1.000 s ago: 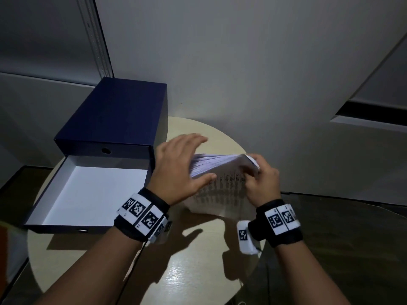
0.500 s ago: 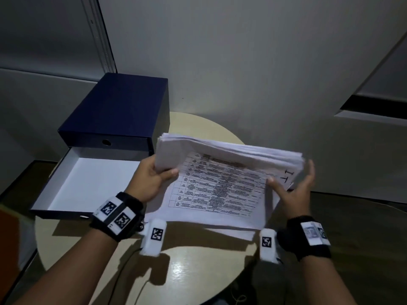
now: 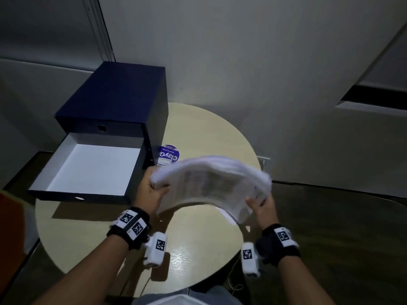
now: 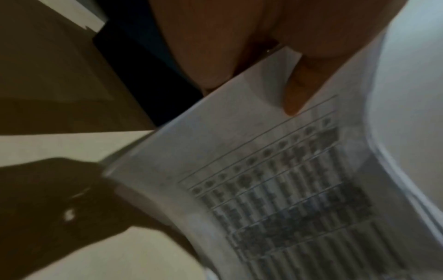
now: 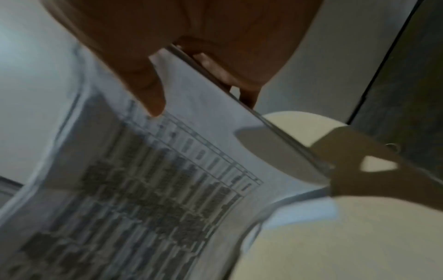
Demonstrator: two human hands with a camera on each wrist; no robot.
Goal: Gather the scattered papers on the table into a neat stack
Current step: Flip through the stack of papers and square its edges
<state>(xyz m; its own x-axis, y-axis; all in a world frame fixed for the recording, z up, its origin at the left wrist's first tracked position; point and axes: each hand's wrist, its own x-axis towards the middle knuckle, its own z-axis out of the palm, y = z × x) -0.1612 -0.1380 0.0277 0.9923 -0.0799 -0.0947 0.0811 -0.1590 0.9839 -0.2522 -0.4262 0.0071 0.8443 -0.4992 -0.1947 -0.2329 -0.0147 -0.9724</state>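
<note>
A thick stack of printed papers (image 3: 211, 183) hangs in the air above the round beige table (image 3: 198, 133), bowed upward in the middle and blurred by motion. My left hand (image 3: 152, 190) grips its left end, thumb on the printed face (image 4: 294, 91). My right hand (image 3: 261, 205) grips the right end, thumb on top (image 5: 148, 94) and fingers underneath. The printed table on the top sheet (image 4: 287, 199) shows in both wrist views (image 5: 148, 189). A single white sheet corner (image 3: 226, 216) pokes out under the stack's right end.
A dark blue box (image 3: 119, 100) stands at the table's back left, its white-lined drawer (image 3: 88, 166) pulled out toward me. A small blue and white label or packet (image 3: 168, 155) lies on the table beside the box. A grey wall is close behind.
The stack stood on edge on the table, then was held up flat; now it is lower, bent into an arch and tilted down to the right, uncovering the blue packet.
</note>
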